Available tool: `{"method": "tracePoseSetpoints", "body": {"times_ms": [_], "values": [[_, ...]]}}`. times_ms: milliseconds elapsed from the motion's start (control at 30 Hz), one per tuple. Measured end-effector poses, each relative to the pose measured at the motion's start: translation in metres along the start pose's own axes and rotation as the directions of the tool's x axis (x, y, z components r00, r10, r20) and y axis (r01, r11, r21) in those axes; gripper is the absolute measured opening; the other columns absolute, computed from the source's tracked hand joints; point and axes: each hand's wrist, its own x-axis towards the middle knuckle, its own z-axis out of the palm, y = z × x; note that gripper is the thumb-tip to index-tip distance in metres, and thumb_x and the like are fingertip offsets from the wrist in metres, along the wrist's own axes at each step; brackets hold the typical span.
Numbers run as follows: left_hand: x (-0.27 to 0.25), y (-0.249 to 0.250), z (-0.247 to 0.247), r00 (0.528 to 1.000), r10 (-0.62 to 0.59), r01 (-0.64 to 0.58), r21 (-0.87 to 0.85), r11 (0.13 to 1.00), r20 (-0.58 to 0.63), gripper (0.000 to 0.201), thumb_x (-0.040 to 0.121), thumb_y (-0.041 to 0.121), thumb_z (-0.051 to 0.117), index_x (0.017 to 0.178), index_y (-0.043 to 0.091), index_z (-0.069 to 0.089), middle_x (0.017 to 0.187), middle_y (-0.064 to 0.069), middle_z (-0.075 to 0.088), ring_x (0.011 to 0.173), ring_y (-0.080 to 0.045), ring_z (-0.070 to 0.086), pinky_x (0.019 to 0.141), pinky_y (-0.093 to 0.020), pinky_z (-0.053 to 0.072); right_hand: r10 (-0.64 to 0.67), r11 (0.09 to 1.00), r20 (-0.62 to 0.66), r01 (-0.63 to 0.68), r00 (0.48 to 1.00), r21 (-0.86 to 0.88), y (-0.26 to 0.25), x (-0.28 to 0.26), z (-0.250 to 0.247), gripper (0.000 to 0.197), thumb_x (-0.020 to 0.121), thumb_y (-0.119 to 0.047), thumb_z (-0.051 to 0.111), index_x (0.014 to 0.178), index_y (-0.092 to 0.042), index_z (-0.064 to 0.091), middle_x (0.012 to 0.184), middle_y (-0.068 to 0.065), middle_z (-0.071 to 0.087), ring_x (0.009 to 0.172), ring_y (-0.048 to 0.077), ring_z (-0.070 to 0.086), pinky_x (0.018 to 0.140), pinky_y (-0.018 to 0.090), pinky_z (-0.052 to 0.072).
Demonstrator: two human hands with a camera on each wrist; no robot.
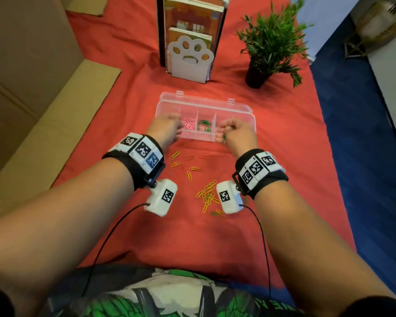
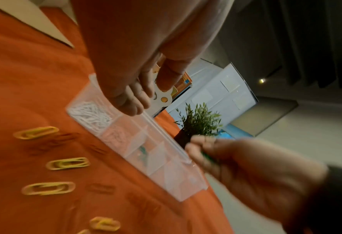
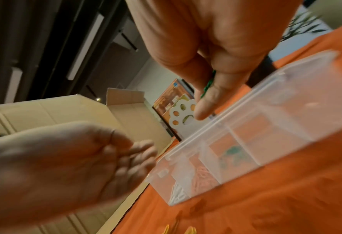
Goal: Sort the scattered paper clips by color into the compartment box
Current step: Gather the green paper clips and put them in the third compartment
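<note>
The clear compartment box (image 1: 245,115) lies open on the red cloth. It holds white clips (image 2: 90,114), pink clips (image 1: 189,124) and green clips (image 1: 204,125) in separate compartments. My left hand (image 1: 175,130) hovers over the box's left end with loosely curled fingers (image 2: 130,102), and nothing shows in them. My right hand (image 1: 224,135) is at the box's near right edge, pinching green clips (image 3: 207,85) between thumb and fingers. Yellow clips (image 1: 206,195) lie scattered on the cloth between my wrists. Darker red clips (image 2: 64,137) lie there too, hard to make out.
A white paw-shaped bookend (image 1: 190,58) with books stands behind the box. A potted plant (image 1: 270,44) is at the back right. Cardboard (image 1: 32,88) borders the cloth on the left, and blue fabric (image 1: 364,133) on the right.
</note>
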Motion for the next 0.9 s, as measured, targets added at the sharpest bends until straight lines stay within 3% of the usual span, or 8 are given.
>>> {"method": "tracePoseSetpoints", "body": {"times_ms": [100, 167, 233, 367, 467, 633, 767, 900], "values": [[-0.006, -0.031, -0.020, 0.999, 0.051, -0.048, 0.192, 0.980, -0.009, 0.024, 0.086, 0.002, 0.051, 0.108, 0.007, 0.059, 0.072, 0.000, 0.055, 0.061, -0.012, 0.049, 0.056, -0.023, 0.040, -0.086, 0.989, 0.012, 0.087, 0.996, -0.123, -0.020, 0.015, 0.021, 0.032, 0.091, 0.001, 0.032, 0.095, -0.010, 0.062, 0.096, 0.010, 0.063, 0.077, 0.017, 0.059, 0.078, 0.030, 0.056], [-0.015, -0.049, -0.027, 0.995, 0.096, -0.090, 0.344, 0.935, -0.002, 0.021, 0.086, 0.006, 0.055, 0.106, 0.007, 0.063, 0.078, -0.001, 0.059, 0.067, -0.014, 0.053, 0.062, -0.023, 0.043, -0.068, 0.974, 0.069, 0.081, 0.995, -0.212, -0.030, 0.020, 0.025, 0.039, 0.091, -0.001, 0.036, 0.123, -0.007, 0.056, 0.119, 0.007, 0.059, 0.091, 0.018, 0.062, 0.085, 0.019, 0.052], [-0.025, -0.064, -0.030, 0.991, 0.127, -0.132, 0.480, 0.867, 0.043, 0.017, 0.086, 0.009, 0.057, 0.099, 0.011, 0.066, 0.076, 0.001, 0.058, 0.063, -0.012, 0.052, 0.058, -0.020, 0.042, -0.061, 0.963, 0.092, 0.083, 0.994, -0.255, -0.036, 0.022, 0.022, 0.040, 0.091, -0.003, 0.040, 0.129, -0.006, 0.053, 0.130, 0.014, 0.056, 0.115, 0.029, 0.058, 0.097, 0.031, 0.050], [-0.041, -0.082, -0.023, 0.968, 0.115, -0.233, 0.624, 0.746, 0.224, 0.013, 0.081, 0.010, 0.063, 0.091, 0.012, 0.071, 0.088, -0.006, 0.071, 0.080, -0.017, 0.063, 0.079, -0.026, 0.050, -0.114, 0.952, 0.008, 0.111, 0.993, -0.285, -0.030, 0.012, 0.005, 0.035, 0.080, 0.001, 0.045, 0.106, -0.009, 0.066, 0.113, 0.019, 0.065, 0.107, 0.033, 0.062, 0.094, 0.047, 0.051], [-0.051, -0.086, -0.007, 0.936, 0.095, -0.321, 0.715, 0.621, 0.338, 0.015, 0.078, 0.015, 0.068, 0.092, 0.013, 0.073, 0.094, -0.004, 0.074, 0.088, -0.016, 0.066, 0.075, -0.016, 0.042, -0.101, 0.942, -0.018, 0.090, 0.995, -0.322, 0.001, -0.001, -0.017, 0.029, 0.073, -0.002, 0.043, 0.069, -0.025, 0.061, 0.085, 0.008, 0.066, 0.083, 0.024, 0.062, 0.086, 0.047, 0.055], [-0.061, -0.093, 0.026, 0.877, 0.020, -0.445, 0.793, 0.416, 0.481, 0.018, 0.080, 0.021, 0.067, 0.096, 0.017, 0.073, 0.098, -0.004, 0.074, 0.096, -0.018, 0.066, 0.086, -0.023, 0.046, -0.054, 0.795, -0.086, -0.010, 0.995, -0.607, 0.046, -0.040, -0.059, 0.017, 0.087, -0.012, 0.053, 0.091, -0.010, 0.069, 0.094, 0.012, 0.070, 0.093, 0.026, 0.063, 0.083, 0.029, 0.046], [-0.068, -0.101, 0.052, 0.822, -0.045, -0.534, 0.797, 0.284, 0.567, 0.025, 0.080, 0.022, 0.066, 0.104, 0.018, 0.070, 0.105, -0.006, 0.072, 0.104, -0.022, 0.063, 0.090, -0.028, 0.048, 0.040, 0.710, -0.186, -0.159, 0.982, -0.686, 0.083, -0.055, -0.099, 0.020, 0.089, -0.016, 0.052, 0.093, -0.005, 0.067, 0.102, 0.018, 0.069, 0.100, 0.031, 0.063, 0.083, 0.031, 0.046], [-0.074, -0.111, 0.065, 0.805, -0.101, -0.572, 0.810, 0.129, 0.584, 0.021, 0.081, 0.021, 0.065, 0.101, 0.016, 0.070, 0.105, -0.009, 0.069, 0.103, -0.026, 0.062, 0.081, -0.027, 0.047, 0.090, 0.647, -0.242, -0.242, 0.966, -0.723, 0.110, -0.063, -0.124, 0.019, 0.090, -0.018, 0.050, 0.089, -0.005, 0.064, 0.108, 0.024, 0.066, 0.106, 0.036, 0.061, 0.088, 0.033, 0.047]]}}
